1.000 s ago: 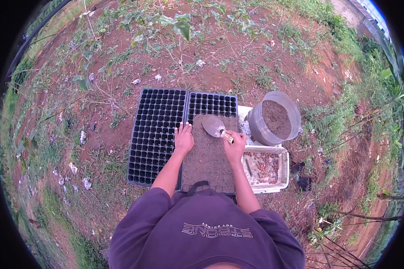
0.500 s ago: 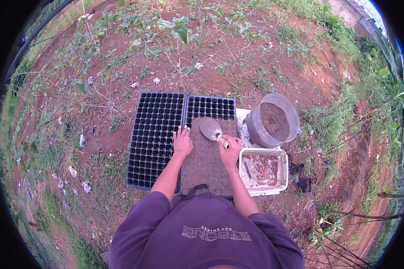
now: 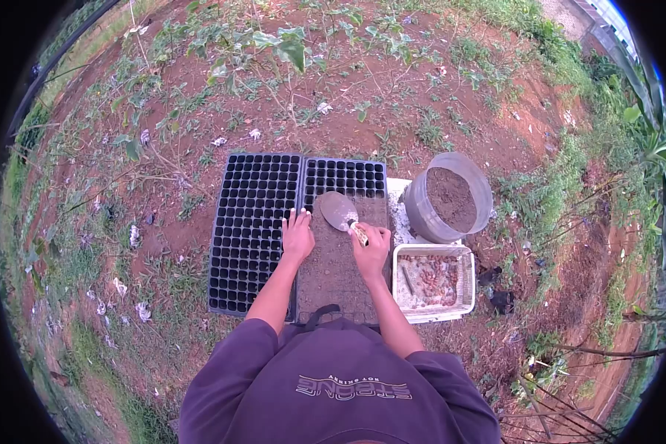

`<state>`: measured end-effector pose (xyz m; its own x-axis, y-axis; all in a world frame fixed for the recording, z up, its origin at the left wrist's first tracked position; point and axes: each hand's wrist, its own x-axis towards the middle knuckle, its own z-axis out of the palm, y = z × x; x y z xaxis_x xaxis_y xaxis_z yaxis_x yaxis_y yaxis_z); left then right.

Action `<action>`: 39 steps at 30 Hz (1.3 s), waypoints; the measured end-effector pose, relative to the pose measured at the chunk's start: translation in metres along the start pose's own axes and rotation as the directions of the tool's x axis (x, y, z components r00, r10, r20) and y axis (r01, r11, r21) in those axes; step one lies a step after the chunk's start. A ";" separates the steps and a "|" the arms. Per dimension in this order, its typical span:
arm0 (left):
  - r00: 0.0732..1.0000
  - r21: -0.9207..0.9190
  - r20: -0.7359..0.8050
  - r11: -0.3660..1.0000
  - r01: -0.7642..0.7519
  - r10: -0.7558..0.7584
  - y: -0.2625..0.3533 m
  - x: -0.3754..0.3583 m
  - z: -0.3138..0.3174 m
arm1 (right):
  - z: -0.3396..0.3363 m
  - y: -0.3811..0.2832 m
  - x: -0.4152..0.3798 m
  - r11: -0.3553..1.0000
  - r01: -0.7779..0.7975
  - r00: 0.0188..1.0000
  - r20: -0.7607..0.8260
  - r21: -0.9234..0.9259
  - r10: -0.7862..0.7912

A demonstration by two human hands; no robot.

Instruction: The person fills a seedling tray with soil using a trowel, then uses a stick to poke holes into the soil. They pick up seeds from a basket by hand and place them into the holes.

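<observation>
My right hand [image 3: 371,246] is closed round the patterned handle of a trowel [image 3: 338,210]. The trowel's broad blade lies over the soil [image 3: 338,274] covering most of the right seedling tray [image 3: 345,175]; the far rows of that tray are bare black cells. With fingers spread, my left hand [image 3: 298,235] rests at the seam between this tray and the left seedling tray [image 3: 255,222], whose cells look dark and unfilled.
To the right, a clear plastic tub [image 3: 449,198] holds more soil and stands on a white surface [image 3: 401,222]. Nearer me is a white basket [image 3: 434,283] with reddish bits and a short stick inside. Leafy plants [image 3: 288,48] grow beyond the trays.
The trowel and my right hand have shifted slightly left over the soil. My left hand stays at the tray seam, with the whole view moved a little.
</observation>
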<state>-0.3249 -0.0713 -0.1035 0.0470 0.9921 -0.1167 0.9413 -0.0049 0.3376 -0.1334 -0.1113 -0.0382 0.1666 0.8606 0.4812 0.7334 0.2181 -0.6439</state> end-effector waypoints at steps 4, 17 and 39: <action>1.000 -0.006 -0.026 1.000 -0.011 0.011 -0.002 0.001 0.004 | -0.002 -0.003 -0.001 1.000 0.014 1.000 0.000 -0.001 -0.014; 1.000 -0.016 -0.023 1.000 0.002 -0.002 -0.002 0.000 0.003 | -0.004 0.012 0.005 0.995 -0.074 0.997 0.023 0.068 0.073; 1.000 0.003 -0.015 1.000 0.003 -0.003 0.001 0.000 0.003 | 0.004 0.013 0.008 0.995 -0.063 0.997 0.044 0.072 0.060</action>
<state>-0.3232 -0.0717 -0.1062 0.0389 0.9939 -0.1035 0.9425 -0.0021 0.3342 -0.1256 -0.0995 -0.0453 0.1812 0.8915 0.4153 0.6723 0.1959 -0.7138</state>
